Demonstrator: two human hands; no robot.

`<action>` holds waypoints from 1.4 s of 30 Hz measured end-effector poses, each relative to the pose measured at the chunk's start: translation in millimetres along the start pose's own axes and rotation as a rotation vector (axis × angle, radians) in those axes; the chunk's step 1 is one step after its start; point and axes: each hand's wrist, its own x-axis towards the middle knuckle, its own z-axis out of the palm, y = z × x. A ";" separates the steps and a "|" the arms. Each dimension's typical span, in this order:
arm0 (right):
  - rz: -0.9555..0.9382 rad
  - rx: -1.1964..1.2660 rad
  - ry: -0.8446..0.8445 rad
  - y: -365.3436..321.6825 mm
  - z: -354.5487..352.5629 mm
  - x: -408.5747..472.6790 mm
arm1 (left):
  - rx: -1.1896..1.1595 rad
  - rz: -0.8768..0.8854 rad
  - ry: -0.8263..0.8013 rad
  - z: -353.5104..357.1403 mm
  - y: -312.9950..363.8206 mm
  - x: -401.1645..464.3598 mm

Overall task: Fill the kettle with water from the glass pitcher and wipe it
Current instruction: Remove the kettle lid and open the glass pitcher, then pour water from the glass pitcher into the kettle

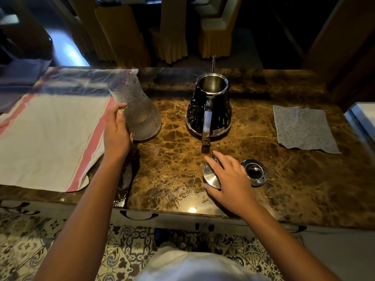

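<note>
A black kettle (209,110) with a steel rim and handle stands open on the brown marble counter (176,159), water drops on its side. Left of it the textured glass pitcher (136,108) rests on the counter, tilted left, a little water in its base. My left hand (116,130) wraps around the pitcher's near side. My right hand (229,177) lies over the round steel kettle lid (211,175) in front of the kettle, fingers curled on it. A grey wiping cloth (302,128) lies flat to the right.
A white towel with pink stripes (50,134) covers the counter's left part. A small round steel filter piece (254,172) sits right of the lid. Water smears the counter near its front edge. Covered chairs (170,31) stand behind the counter.
</note>
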 end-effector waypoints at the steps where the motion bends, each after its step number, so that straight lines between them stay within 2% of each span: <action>1: 0.001 0.015 -0.012 0.2 -0.6 0.1 | -0.002 -0.002 0.003 -0.1 0.3 -0.2; 11: 0.008 0.124 -0.139 -7.6 -27.0 8.3 | -0.027 -0.041 0.002 -0.6 3.1 -0.7; 13: 0.022 0.287 -0.061 -12.8 -43.7 12.7 | -0.034 -0.040 0.019 -0.5 2.7 -0.2; 18: 0.116 0.641 0.264 -28.6 -78.3 40.0 | -0.077 -0.058 0.031 0.3 3.8 0.5; 26: 0.374 0.833 0.229 -38.8 -73.9 96.0 | -0.106 -0.032 0.021 -0.6 4.0 1.6; 29: 0.436 1.026 0.191 -39.8 -68.2 107.4 | -0.139 -0.032 0.009 -0.9 0.4 3.2; 34: 0.412 1.245 0.199 -37.9 -54.2 115.8 | -0.227 -0.053 0.022 -1.3 3.0 -3.9; 36: 0.408 1.313 0.225 -39.8 -49.0 117.6 | -0.302 -0.110 0.032 0.5 5.5 -9.6; 39: 0.401 1.318 0.271 -42.2 -41.8 118.5 | -0.371 -0.198 0.041 2.0 4.9 -15.4; 42: 0.403 1.326 0.302 -42.3 -37.7 119.3 | -0.352 -0.230 -0.028 0.3 1.4 -15.5</action>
